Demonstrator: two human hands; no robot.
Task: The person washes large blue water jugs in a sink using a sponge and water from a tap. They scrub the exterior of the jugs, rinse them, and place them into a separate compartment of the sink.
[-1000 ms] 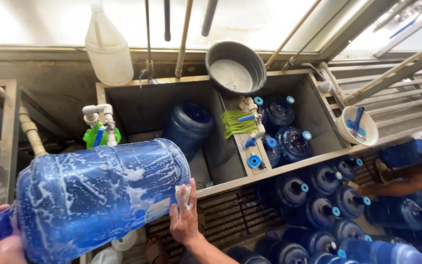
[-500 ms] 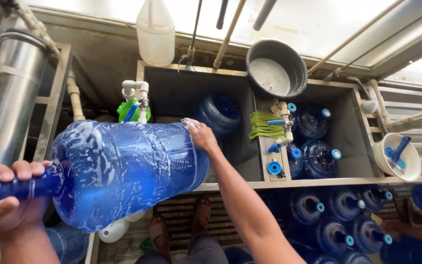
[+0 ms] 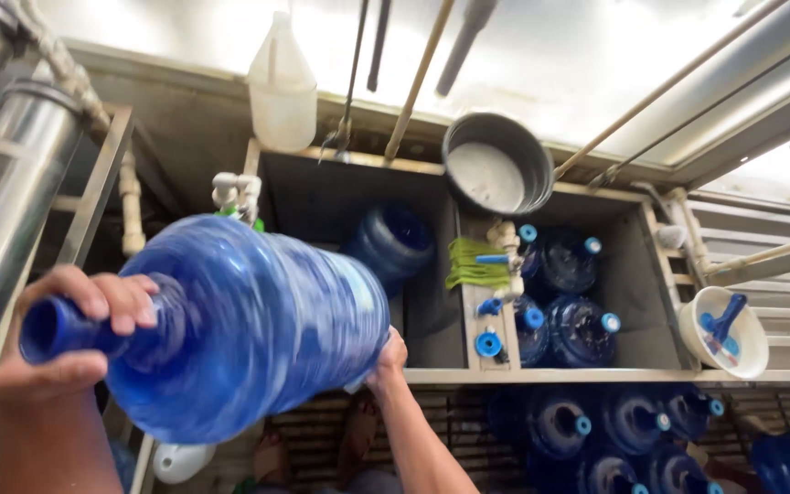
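I hold a large blue water jug [image 3: 249, 325] on its side in front of me, blurred by motion. My left hand [image 3: 70, 343] grips its neck at the left, near the open mouth. My right hand [image 3: 388, 359] presses against the jug's base at the right. The jug hangs above the left compartment of a metal wash tank [image 3: 432, 375]. Another blue jug [image 3: 393, 240] lies inside that compartment.
The tank's right compartment holds several capped blue jugs [image 3: 578, 325]. More jugs [image 3: 596, 430] stand on the floor grate below. A grey basin [image 3: 497, 166], a white plastic bottle [image 3: 282, 87], a green cloth [image 3: 474, 263], a white bowl [image 3: 722, 331] and steel cylinders [image 3: 2, 192] surround the tank.
The jug has dropped slightly and turned, its neck now pointing more toward me. My right hand has slid from the jug's upper edge down to its base. The view has shifted left.
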